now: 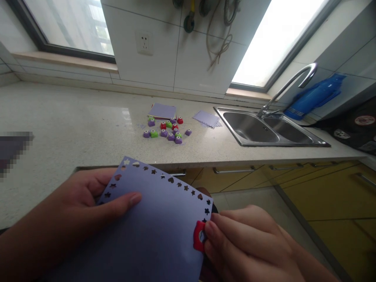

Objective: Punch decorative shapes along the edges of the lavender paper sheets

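Observation:
A sheet of purple paper [158, 219] is held up in front of me, with small hearts, stars and flowers cut through along its top, left and upper right edges. My left hand [100, 199] grips its left side, thumb on the face and fingers behind. At the right edge sits a red craft punch [199, 236], fitted over the paper just below a star-shaped hole. My right hand [246, 239] pinches this punch between thumb and fingers; part of it is hidden by them. On the counter beyond lie several purple, green and red punches [163, 133].
A stack of purple paper [163, 111] lies behind the loose punches. Punched purple sheets [206, 118] rest beside the steel double sink [246, 127]. A curved faucet [289, 84] rises behind it, near a blue bag-like object [315, 96]. Yellow cabinets [329, 196] stand below the counter.

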Motion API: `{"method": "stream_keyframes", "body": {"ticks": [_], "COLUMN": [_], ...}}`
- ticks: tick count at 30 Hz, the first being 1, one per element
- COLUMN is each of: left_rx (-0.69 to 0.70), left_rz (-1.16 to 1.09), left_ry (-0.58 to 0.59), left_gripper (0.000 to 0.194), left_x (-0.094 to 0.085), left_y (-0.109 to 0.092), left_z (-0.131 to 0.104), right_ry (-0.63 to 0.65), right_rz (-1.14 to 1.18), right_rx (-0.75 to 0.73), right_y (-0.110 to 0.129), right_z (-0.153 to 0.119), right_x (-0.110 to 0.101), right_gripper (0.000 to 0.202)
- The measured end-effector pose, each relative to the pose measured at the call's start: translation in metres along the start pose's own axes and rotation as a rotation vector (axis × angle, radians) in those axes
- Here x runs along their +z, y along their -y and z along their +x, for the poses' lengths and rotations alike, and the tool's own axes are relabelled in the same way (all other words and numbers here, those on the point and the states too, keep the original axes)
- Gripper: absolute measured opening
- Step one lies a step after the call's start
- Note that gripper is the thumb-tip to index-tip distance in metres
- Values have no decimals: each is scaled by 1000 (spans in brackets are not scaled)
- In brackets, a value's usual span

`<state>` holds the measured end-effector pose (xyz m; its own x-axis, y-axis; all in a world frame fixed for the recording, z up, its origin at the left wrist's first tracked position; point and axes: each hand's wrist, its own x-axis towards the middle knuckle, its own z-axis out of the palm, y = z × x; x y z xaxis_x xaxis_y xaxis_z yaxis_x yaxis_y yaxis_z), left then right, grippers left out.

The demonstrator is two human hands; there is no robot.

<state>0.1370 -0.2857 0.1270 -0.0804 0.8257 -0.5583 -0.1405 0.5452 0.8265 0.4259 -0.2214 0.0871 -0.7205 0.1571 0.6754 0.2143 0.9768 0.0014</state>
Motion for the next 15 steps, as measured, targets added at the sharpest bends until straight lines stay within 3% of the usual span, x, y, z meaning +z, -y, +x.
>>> {"method": "stream_keyframes", "body": {"ticks": [4,15], "left_rx": [10,-17], "left_rz": [-9,30], "left_ry": [-45,49], "left_gripper": [28,33], "left_x": [2,-5], "left_y": [-2,3], "left_z": [-2,4], "right_ry": [-60,-110], "right_rz": [-20,77], "right_rx": [-81,-187], "right_y": [-7,-9], "right_z": [3,9], "right_x": [5,4], "right_gripper": [12,21]}}
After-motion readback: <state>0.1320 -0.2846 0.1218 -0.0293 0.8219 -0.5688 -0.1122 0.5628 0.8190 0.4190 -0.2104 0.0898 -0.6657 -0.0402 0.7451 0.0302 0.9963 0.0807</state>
